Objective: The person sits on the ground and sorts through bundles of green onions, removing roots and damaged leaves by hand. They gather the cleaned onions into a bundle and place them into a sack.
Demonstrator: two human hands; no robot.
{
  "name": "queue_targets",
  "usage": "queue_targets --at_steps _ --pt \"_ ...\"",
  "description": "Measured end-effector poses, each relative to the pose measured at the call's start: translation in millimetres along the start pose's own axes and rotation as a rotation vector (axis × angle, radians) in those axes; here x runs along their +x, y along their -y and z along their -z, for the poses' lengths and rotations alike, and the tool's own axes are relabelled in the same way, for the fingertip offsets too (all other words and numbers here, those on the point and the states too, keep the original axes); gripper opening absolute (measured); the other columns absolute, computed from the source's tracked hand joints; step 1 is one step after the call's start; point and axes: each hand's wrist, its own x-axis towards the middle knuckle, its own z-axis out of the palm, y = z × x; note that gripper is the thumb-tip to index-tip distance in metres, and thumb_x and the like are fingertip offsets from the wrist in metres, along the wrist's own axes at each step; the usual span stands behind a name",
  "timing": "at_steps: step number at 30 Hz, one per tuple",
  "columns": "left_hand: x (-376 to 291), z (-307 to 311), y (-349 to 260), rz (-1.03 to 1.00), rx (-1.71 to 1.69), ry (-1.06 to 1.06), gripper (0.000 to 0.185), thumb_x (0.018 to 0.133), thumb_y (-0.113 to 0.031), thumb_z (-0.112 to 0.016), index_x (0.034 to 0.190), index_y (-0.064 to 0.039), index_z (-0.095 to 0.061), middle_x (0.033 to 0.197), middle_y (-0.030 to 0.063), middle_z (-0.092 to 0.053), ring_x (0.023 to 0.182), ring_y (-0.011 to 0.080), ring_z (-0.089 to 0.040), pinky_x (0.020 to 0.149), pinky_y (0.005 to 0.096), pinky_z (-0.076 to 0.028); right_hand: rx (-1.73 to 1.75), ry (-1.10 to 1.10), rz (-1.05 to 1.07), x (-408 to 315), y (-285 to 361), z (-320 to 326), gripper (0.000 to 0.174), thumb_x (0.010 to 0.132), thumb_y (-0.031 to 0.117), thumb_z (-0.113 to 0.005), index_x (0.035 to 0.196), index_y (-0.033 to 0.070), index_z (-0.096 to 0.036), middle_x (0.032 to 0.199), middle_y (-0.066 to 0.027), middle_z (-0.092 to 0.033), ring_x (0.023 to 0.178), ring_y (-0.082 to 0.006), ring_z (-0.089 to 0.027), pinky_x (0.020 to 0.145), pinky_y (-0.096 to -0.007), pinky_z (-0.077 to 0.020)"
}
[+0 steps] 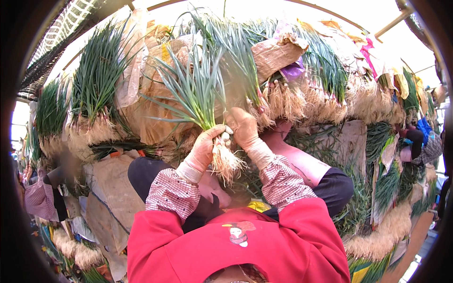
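My left hand (203, 146), in a soiled light glove, grips a bunch of green onions (200, 102) just above the bulbs. The leaves fan up and away from me. White bulbs (224, 138) and pale stringy roots (228, 161) hang below the fist. Against the right side of the bunch, my gloved right hand (244, 127) has its fingers curled on a single thin green onion (224, 102). Its bulb end shows between the two hands, while my right palm and the rest of the fingers are partly hidden.
A long bank of green onions (325, 70) with roots towards me runs across the front. Brown sacking (279, 56) covers parts of it. More sheets (113, 180) lie at left, loose leaves (354, 191) at right. Other people (426, 141) sit at both sides.
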Motion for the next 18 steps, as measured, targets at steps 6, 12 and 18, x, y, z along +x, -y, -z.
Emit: queue_targets --at_steps 6,12,18 --pt "-24 -13 -13 -0.177 0.206 0.125 0.023 0.093 -0.02 -0.051 0.091 0.002 -0.057 0.061 0.007 -0.054 0.053 0.016 -0.052 0.055 0.0273 -0.045 1.348 -0.023 -0.458 -24 -13 18 0.024 0.097 0.026 -0.054 0.078 0.011 -0.053 0.064 0.0013 -0.051 0.057 -0.0106 -0.048 0.063 -0.0264 -0.0459" --pt "-19 -9 -31 -0.165 0.017 0.177 0.029 0.091 -0.012 -0.052 0.114 0.007 -0.054 0.056 0.0007 -0.049 0.063 0.0136 -0.052 0.078 0.0338 -0.051 -0.73 0.763 0.014 12 -62 85 0.039 0.087 0.046 -0.056 0.104 0.012 -0.063 0.092 -0.0202 -0.067 0.091 -0.0335 -0.065 0.083 -0.0427 -0.0504" --pt "6 -8 -20 -0.082 0.209 -0.059 0.023 0.089 -0.007 -0.058 0.108 0.007 -0.061 0.057 0.0017 -0.055 0.058 0.0138 -0.054 0.075 0.0301 -0.051 -0.816 0.194 -0.178 75 -41 73 0.031 0.089 0.041 -0.058 0.087 0.01 -0.062 0.075 -0.0114 -0.067 0.068 -0.0285 -0.067 0.063 -0.0402 -0.053"
